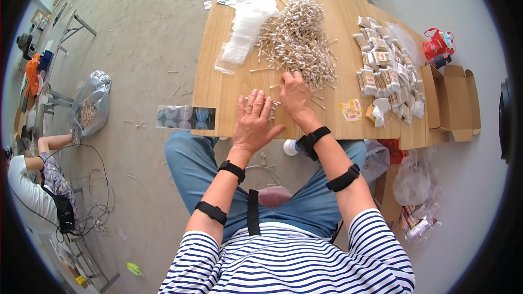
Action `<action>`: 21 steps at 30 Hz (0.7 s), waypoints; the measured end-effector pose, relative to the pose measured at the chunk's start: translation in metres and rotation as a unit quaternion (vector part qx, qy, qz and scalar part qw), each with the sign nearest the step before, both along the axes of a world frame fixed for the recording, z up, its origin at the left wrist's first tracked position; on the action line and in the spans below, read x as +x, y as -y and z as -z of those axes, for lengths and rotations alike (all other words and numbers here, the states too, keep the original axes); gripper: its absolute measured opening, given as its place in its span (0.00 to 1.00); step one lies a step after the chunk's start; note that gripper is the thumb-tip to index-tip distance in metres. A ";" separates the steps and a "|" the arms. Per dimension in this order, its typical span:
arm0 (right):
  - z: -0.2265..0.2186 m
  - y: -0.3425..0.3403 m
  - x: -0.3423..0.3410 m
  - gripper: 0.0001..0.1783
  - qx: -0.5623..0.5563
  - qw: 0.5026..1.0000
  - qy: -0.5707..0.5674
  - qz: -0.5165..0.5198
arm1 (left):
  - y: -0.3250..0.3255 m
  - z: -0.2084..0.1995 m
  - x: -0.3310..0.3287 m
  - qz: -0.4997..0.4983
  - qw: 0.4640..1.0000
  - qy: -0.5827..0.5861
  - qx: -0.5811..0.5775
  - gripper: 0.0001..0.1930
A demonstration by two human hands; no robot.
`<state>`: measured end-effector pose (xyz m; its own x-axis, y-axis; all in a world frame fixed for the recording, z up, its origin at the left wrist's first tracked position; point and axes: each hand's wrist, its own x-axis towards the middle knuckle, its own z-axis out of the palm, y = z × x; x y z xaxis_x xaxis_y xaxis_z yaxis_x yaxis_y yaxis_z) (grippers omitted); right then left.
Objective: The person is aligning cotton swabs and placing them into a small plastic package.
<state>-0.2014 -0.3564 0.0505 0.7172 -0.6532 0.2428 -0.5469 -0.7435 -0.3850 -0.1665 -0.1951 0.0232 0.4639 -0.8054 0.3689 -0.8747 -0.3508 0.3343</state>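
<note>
A large loose heap of cotton swabs lies on the wooden table. My right hand is at the heap's near edge, its fingers bent and pinched together on swabs there; the fingertips hide how many. To its left, my left hand lies palm down by the table's front edge, fingers stretched out. A few swabs show beside and under its fingers. Beyond it, clear plastic bags are fanned out in a stack left of the heap.
Packed swab bundles are piled at the right, near yellow labels. An open cardboard box and a red bag stand beyond them. A patterned sheet overhangs the left edge. At far left, a person sits near a sack.
</note>
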 end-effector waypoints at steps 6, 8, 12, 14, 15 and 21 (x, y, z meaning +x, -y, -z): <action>0.009 -0.007 0.000 0.04 0.028 0.998 -0.027 -0.055 | -0.001 0.000 0.001 -0.003 1.000 -0.006 -0.001 0.43; 0.004 -0.016 0.004 0.05 0.095 0.988 -0.033 -0.117 | -0.004 0.002 0.003 -0.009 1.000 -0.004 -0.004 0.44; -0.001 -0.003 0.022 0.06 0.067 0.993 0.044 -0.088 | 0.001 0.000 0.001 -0.002 1.000 -0.004 0.008 0.45; -0.005 -0.003 0.031 0.06 0.004 0.996 0.015 -0.090 | 0.000 0.001 0.001 -0.003 1.000 -0.003 0.016 0.46; -0.004 -0.002 0.033 0.06 0.004 0.996 0.016 -0.090 | 0.000 0.001 0.001 -0.003 1.000 0.001 0.020 0.47; 0.004 0.002 0.017 0.04 0.046 0.996 -0.046 -0.059 | 0.001 0.001 0.001 -0.001 1.000 0.000 0.030 0.48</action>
<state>-0.1845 -0.3583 0.0464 0.8070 -0.5792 0.1156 -0.4937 -0.7690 -0.4061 -0.1656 -0.1962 0.0224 0.4660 -0.8250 0.3196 -0.8738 -0.3725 0.3126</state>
